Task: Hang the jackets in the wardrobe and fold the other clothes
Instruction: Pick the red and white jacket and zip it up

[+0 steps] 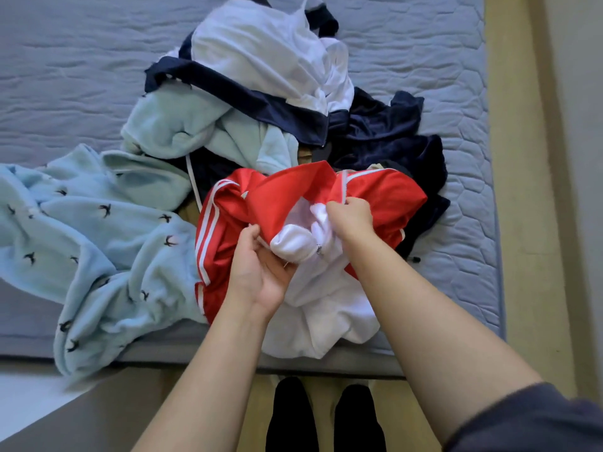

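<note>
A red jacket [280,200] with white side stripes and a white lining lies bunched at the bed's near edge. My left hand [261,265] grips its red edge and white lining from below. My right hand [350,220] pinches the zipper edge near the collar. Behind it is a heap of clothes: a white and navy jacket [261,53], a pale mint fleece garment [195,125] and a dark navy velvet piece [391,138]. A light blue fleece with small dark bird prints [98,243] spreads to the left and hangs over the bed's edge.
The clothes rest on a grey-blue quilted mattress [456,76]. A yellowish floor strip [515,190] runs along the bed's right side. My feet in black socks [326,419] stand at the bed's near edge. No wardrobe is in view.
</note>
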A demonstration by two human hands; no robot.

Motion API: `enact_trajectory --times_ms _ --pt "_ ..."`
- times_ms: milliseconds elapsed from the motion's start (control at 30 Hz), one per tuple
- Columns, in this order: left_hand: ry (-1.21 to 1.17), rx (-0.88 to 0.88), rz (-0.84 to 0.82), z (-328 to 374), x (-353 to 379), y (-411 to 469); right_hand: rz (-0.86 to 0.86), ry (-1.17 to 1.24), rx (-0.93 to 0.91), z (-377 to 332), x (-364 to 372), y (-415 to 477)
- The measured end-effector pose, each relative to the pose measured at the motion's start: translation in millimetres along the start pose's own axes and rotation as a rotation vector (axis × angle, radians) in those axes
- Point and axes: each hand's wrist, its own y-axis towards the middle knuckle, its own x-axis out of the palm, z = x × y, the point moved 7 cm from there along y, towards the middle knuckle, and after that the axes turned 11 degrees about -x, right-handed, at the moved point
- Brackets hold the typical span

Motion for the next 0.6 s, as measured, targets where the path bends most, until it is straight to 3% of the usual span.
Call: enact_trajectory --times_ms 100,233,400,600 --pt "-0.050 0.036 0.010 13 7 -34 -0.041 0.778 0.200 -17 -12 -45" --pt "-0.090 0.020 0.003 27 30 -114 -0.197 1.240 0.276 -79 -51 -134" --pt "-0.205 0.233 -0.099 52 70 -234 -0.359 1.440 0.176 -159 -117 -232" --pt "-0.405 0.618 -0.213 45 91 -372 -0.790 1.339 0.032 -232 -162 -348"
